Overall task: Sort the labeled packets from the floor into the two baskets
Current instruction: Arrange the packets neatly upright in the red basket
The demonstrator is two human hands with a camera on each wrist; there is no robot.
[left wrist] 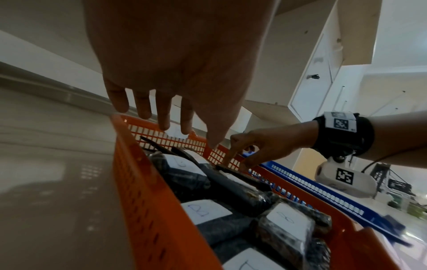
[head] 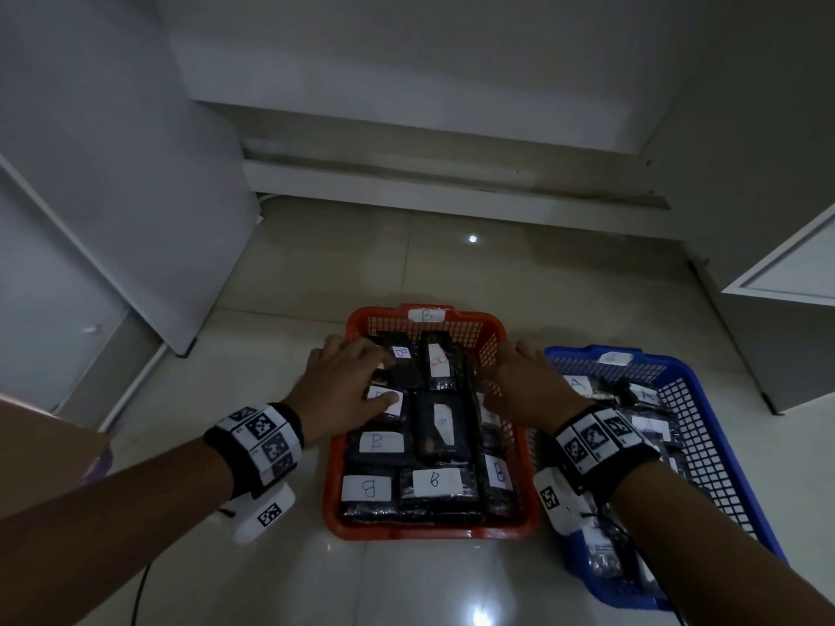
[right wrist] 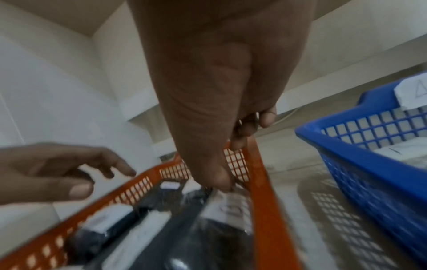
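The red basket [head: 424, 533] [left wrist: 138, 182] [right wrist: 263, 201] sits on the floor in front of me, packed with dark packets labelled B [head: 433, 483] [left wrist: 203, 211]. To its right, the blue basket [head: 583, 567] [right wrist: 358, 157] [left wrist: 323, 186] holds packets labelled A [head: 578, 384]. My left hand [head: 348, 377] [left wrist: 164, 126] hovers over the red basket's far left part with straight, spread fingers and holds nothing. My right hand [head: 519, 377] [left wrist: 254, 146] [right wrist: 224, 164] is at the red basket's right wall. Its thumb and fingers pinch the top edge of a packet [left wrist: 231, 169] standing against that wall.
White cabinet panels [head: 135, 219] stand at the left and a white cabinet [head: 790, 273] at the right. A low white step [head: 452, 173] runs along the back. Glossy floor tiles [head: 406, 589] surround the baskets, and a black cable [head: 138, 594] lies at the lower left.
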